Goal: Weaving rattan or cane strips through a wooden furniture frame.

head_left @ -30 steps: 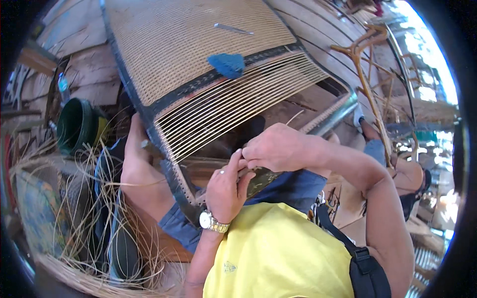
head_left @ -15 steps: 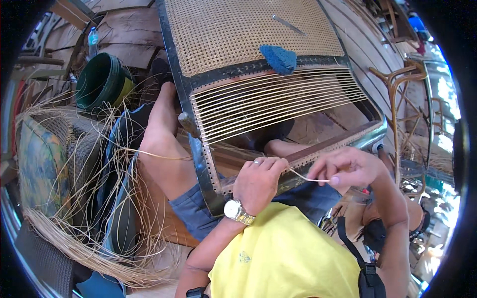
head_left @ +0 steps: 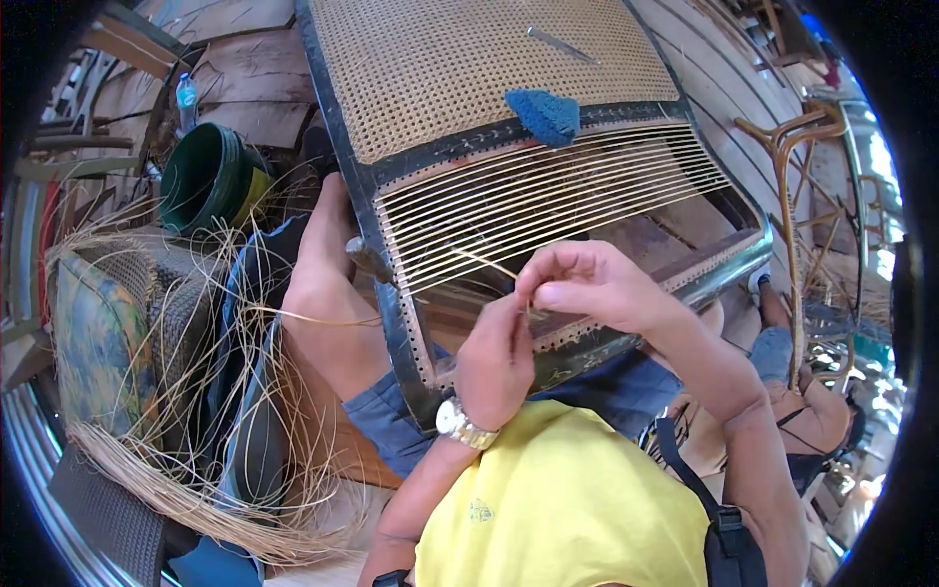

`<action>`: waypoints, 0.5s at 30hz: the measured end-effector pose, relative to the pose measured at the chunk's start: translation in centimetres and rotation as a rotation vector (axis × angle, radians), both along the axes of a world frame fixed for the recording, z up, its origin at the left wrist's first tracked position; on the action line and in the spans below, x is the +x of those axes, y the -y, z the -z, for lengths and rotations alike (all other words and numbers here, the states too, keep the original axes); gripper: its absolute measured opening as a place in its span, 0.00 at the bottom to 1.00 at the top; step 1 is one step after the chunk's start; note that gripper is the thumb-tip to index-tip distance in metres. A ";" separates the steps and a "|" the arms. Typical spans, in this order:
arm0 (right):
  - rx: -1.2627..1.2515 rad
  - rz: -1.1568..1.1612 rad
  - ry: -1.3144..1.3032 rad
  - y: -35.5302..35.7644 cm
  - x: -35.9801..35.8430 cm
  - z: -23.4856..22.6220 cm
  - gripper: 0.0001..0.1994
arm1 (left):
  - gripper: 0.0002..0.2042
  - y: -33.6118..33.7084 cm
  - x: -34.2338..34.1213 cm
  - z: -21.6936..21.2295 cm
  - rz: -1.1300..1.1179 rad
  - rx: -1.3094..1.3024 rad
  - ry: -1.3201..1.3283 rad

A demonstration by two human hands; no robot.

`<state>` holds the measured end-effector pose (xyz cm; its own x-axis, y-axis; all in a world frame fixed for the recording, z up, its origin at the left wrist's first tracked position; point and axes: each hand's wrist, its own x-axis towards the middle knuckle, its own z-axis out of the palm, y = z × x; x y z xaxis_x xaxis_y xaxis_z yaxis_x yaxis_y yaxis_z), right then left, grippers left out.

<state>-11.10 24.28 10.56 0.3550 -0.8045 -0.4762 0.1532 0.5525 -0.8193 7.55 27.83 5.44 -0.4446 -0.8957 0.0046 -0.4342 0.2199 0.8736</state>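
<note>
A pale cane strand runs between my hands, its tip pointing up and left. My right hand pinches it between thumb and fingers. Close below, my left hand, with a watch at the wrist, has its fingers pressed together near the strand; what they hold is partly hidden. Both are over the near part of a dark chair frame lying across my lap. Parallel cane strands span the far part of its opening, and small holes line the edges. Beyond is a finished woven cane panel.
A blue cloth and a thin metal tool rest on the frame. A wooden peg sticks up at its left edge. Left are a green bucket and a cane bundle. A bentwood frame stands right, near another person.
My right hand has moved left and up to meet my left hand, and the strand's end now points up and left. My left hand has turned more upright.
</note>
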 end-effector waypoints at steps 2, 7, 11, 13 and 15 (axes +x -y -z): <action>-0.052 0.026 -0.100 -0.3 0.1 1.6 0.07 | 0.11 0.1 0.4 -0.1 -0.247 0.352 -0.330; -0.139 0.036 -0.353 -0.5 1.3 1.6 0.06 | 0.15 1.4 1.0 -0.8 -0.454 0.661 -0.734; -0.295 -0.193 -0.389 -0.8 1.2 2.2 0.07 | 0.08 1.3 2.6 -1.0 -0.406 0.763 -0.711; -0.070 -0.338 -0.107 -0.5 0.8 2.1 0.08 | 0.07 0.6 3.5 -1.1 -0.314 0.672 -0.697; 0.071 -0.472 0.108 0.2 0.4 2.5 0.10 | 0.05 -0.1 4.8 -1.6 -0.125 0.664 -0.722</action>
<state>-10.71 24.07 8.03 0.7237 -0.5103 -0.4647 -0.0457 0.6364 -0.7700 12.33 27.92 7.06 -0.4353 -0.8546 -0.2832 0.2646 -0.4221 0.8671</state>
